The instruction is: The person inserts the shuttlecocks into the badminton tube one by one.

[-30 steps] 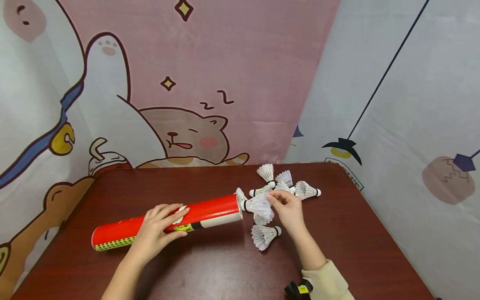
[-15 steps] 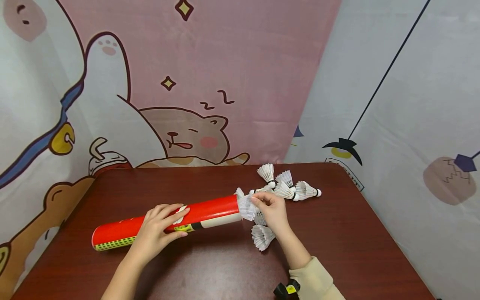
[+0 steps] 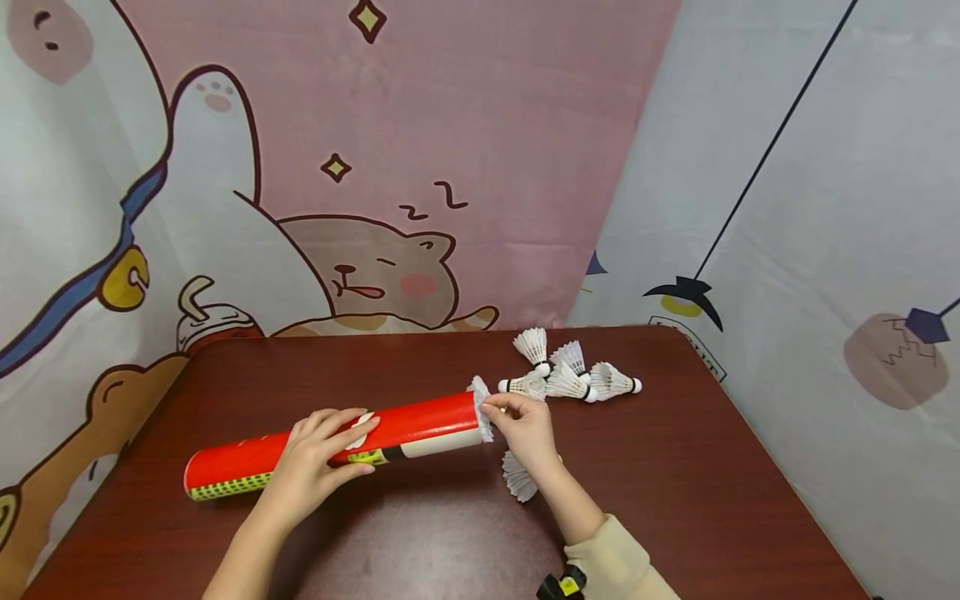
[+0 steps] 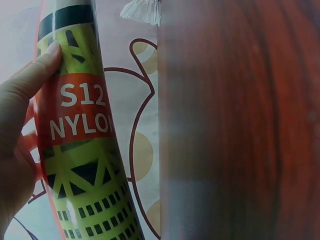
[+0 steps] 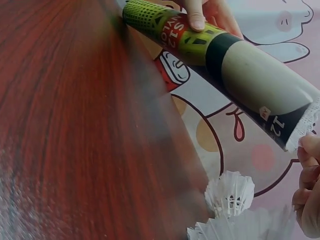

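My left hand (image 3: 318, 458) grips a long red shuttlecock tube (image 3: 435, 421) around its middle, thumb on the near side. The left wrist view shows the tube's yellow-green side with the print S12 NYLON (image 4: 82, 107). At the tube's right-hand mouth, the white skirt of a shuttlecock (image 3: 483, 408) sticks out a little; its cork end is hidden inside. My right hand (image 3: 528, 433) pinches the skirt's edge between thumb and fingers, also visible in the right wrist view, where the skirt (image 5: 303, 127) fills the opening. Below the right hand lies another shuttlecock (image 3: 517, 477), partly covered by the wrist.
Several white shuttlecocks (image 3: 570, 382) lie in a cluster towards the back right of the brown table (image 3: 675, 483). A cartoon-printed cloth (image 3: 480, 125) hangs behind and beside the table. A small black device (image 3: 562, 585) sits at the right cuff.
My right hand has moved left and pushed the shuttlecock into the tube's mouth, so only the skirt's rim shows. The left hand and the tube have stayed almost still.
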Tool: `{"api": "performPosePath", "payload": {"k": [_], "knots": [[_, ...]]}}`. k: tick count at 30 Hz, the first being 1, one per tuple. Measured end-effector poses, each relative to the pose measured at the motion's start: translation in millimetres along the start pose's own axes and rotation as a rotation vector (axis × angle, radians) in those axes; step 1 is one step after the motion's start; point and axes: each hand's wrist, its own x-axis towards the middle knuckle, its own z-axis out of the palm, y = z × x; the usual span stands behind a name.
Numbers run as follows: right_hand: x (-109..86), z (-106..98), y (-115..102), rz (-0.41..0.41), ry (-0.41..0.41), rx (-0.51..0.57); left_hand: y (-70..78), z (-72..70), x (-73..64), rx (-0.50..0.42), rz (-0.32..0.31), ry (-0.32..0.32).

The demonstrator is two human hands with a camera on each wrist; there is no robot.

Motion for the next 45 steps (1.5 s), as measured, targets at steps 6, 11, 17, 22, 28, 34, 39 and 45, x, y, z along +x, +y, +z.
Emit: {"api": "performPosePath", "payload": {"k": [6,11,17,22,28,34,39,45], "knots": [[-1.2,4.7,1.6,-0.001,-0.015,0.007,-0.8,-0.4,-0.2,0.001,-0.002,-0.006],[-3.2,10.1,-0.4,0.045,-0.052,0.026,-0.2,-0.1,0.3,-0.005,0.005,0.002],[-4.6,11.4,-1.4,0.054,-0.059,0.021,0.9,1.1,1.7,-0.003,0.007,0.002],[-4.5,6.2,-5.7,0.007,-0.028,-0.022,0.9,1.2,1.8,-0.006,0.0,-0.004],[-1.2,-4.4,-8.0,-0.017,-0.02,-0.044,-0.1,0.5,1.3,-0.004,0.001,-0.003],[2.3,-18.2,-7.2,-0.02,-0.013,-0.052,0.2,0.8,1.2,0.0,0.0,0.002],[3.5,-28.5,-7.3,0.0,-0.027,-0.033,0.2,0.8,0.7,0.001,0.001,0.004],[4.3,-37.0,-8.8,-0.002,-0.028,-0.004,-0.3,1.0,0.0,0.001,-0.006,0.001]]}}
